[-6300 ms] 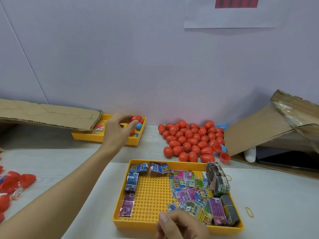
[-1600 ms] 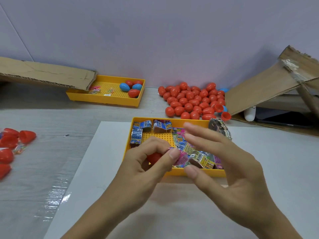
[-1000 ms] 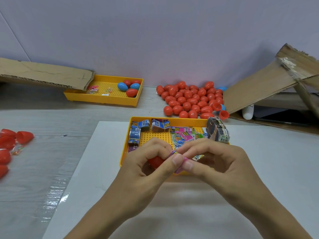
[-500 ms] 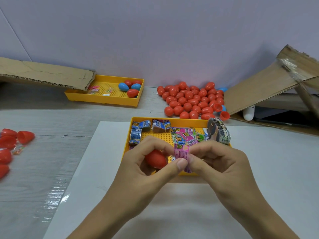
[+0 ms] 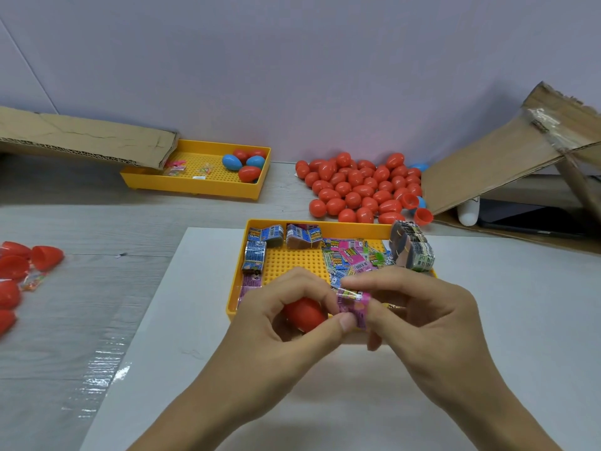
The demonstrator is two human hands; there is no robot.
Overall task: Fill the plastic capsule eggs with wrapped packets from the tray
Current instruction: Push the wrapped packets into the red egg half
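My left hand (image 5: 279, 327) cradles a red capsule egg (image 5: 304, 314) in its palm, and its thumb and forefinger pinch the left side of a pink wrapped packet (image 5: 353, 305). My right hand (image 5: 419, 314) pinches the same packet from the right. Both hands hover over the near edge of the yellow tray (image 5: 292, 260), which holds several wrapped packets (image 5: 353, 257) and a banded bundle (image 5: 411, 250). I cannot tell whether the egg is open or closed.
A heap of red eggs (image 5: 361, 190) lies behind the tray. A second yellow tray (image 5: 208, 190) at the back left holds several red and blue eggs. Red egg halves (image 5: 19, 268) sit at the left edge. Cardboard pieces (image 5: 507, 164) lean at the right and back left.
The left hand fetched a red egg from the back tray and came to the front. Over the last second both hands have turned and folded the pink packet between their fingertips.
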